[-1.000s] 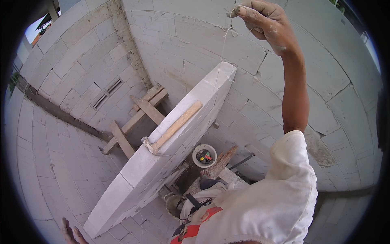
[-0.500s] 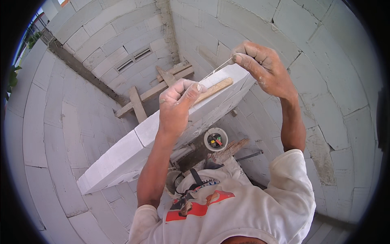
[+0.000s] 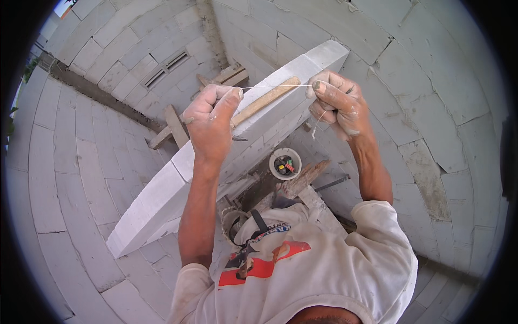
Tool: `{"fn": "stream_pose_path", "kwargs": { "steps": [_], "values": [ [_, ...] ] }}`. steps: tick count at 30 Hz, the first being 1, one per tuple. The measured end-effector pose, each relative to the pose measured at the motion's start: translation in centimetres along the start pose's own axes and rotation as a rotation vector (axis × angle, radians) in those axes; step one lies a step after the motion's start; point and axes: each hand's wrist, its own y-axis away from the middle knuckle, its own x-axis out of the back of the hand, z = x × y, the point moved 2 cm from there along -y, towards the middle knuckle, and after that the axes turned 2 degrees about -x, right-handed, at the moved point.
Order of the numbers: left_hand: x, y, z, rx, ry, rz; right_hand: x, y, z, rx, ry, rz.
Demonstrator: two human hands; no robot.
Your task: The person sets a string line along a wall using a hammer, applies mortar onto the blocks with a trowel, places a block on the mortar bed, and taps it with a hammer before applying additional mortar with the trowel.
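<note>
A thin white string (image 3: pixel 276 86) runs taut between my two hands, above the top of a white block wall (image 3: pixel 152 200). My left hand (image 3: pixel 209 116) pinches one end between thumb and fingers. The other end sits in the closed fingers of my right hand (image 3: pixel 340 102), and a short loose tail of string dangles below them. Along the wall top, just under the string, lies a narrow wooden stick (image 3: pixel 264 102); its near end is close to my left hand. Grey-white dust coats the fingers of both hands.
Below the wall stands a white bucket (image 3: pixel 273 167) with dark, yellow and red things in it. Wooden planks (image 3: pixel 175 126) cross behind the wall. A rough board (image 3: pixel 305 180) and another bucket (image 3: pixel 231 222) are close to my body. Block walls (image 3: pixel 415 81) rise around me.
Both hands have shifted left; my right hand has also come lower and turned, showing the string's loose tail. The string has gone from slanted to nearly level.
</note>
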Motion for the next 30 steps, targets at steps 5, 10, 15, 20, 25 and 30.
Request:
{"fn": "stream_pose_path", "kwargs": {
  "steps": [5, 10, 15, 20, 25, 30],
  "values": [
    [2.8, -1.5, 0.6, 0.059, -0.074, 0.045, 3.4, 0.9, -1.6, -0.037, 0.045, -0.034],
    [9.3, -0.4, 0.3, -0.013, -0.143, 0.243, 7.2, 1.7, -1.6, -0.048, -0.074, 0.048],
    [16.3, 3.3, -0.2, 0.008, -0.348, 0.455, 10.6, 3.9, -0.7, -0.039, -0.223, 0.080],
    [21.7, 7.3, 1.1, 0.038, -0.668, 0.492, 10.5, 5.1, -1.0, -0.080, -0.182, 0.081],
    [20.0, 9.9, 3.9, 0.073, -1.319, -0.098, 8.3, 4.8, -1.1, -0.101, 0.146, 0.025],
    [4.2, 8.3, 5.2, -0.138, -0.352, -0.302, -0.4, 3.7, -1.0, -0.159, 0.276, -0.278]
  ]
}}
